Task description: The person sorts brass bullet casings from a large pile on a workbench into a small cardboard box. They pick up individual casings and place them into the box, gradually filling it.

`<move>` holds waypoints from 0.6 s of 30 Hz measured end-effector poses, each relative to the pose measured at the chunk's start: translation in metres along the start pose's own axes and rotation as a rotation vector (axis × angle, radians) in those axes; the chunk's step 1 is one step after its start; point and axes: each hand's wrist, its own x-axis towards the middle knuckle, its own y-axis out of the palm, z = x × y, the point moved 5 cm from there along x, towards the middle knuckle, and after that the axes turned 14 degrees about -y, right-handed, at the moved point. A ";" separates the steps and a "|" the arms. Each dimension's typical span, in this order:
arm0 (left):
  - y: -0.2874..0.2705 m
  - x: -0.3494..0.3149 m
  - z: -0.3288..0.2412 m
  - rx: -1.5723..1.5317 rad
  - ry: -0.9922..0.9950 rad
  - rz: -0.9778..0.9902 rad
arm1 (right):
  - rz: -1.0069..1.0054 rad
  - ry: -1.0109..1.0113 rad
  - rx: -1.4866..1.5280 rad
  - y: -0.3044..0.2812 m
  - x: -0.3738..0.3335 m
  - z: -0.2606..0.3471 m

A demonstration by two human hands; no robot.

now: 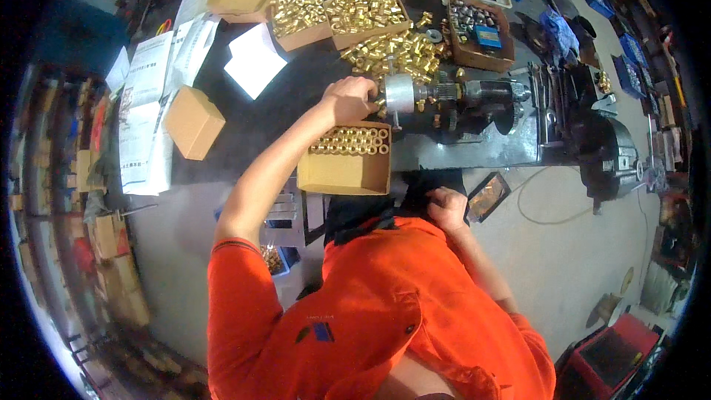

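Note:
My left hand [349,101] reaches over the bench to the left end of a silver metal cylinder [400,93] on a shaft fixture. Its fingers are bent together, with brass showing by the fingertips; what they grip is partly hidden. Just below the wrist is an open cardboard box [344,181], holding rows of brass fittings [352,141] standing at its far side. A loose pile of brass fittings [396,52] lies behind the cylinder. My right hand [446,209] rests in a loose fist by my lap, below the bench edge, with nothing visible in it.
Two cardboard boxes of brass fittings [366,13] stand at the back. A box of dark metal parts [481,52] sits right of them. Wrenches [549,115] and a vise-like machine [611,152] are at the right. Newspaper [144,122] and a closed box [194,122] lie left.

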 end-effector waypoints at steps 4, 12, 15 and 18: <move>-0.003 -0.003 -0.006 0.008 0.074 0.017 | 0.030 -0.013 -0.023 -0.001 0.001 0.001; -0.013 -0.008 0.023 -0.213 0.196 -0.195 | 0.029 -0.009 0.003 -0.004 0.004 0.007; -0.038 -0.037 0.050 -0.680 0.089 -0.047 | 0.013 -0.018 -0.014 -0.002 0.002 0.004; -0.050 -0.074 0.084 -0.997 0.059 -0.006 | 0.028 -0.036 -0.017 -0.005 0.008 0.011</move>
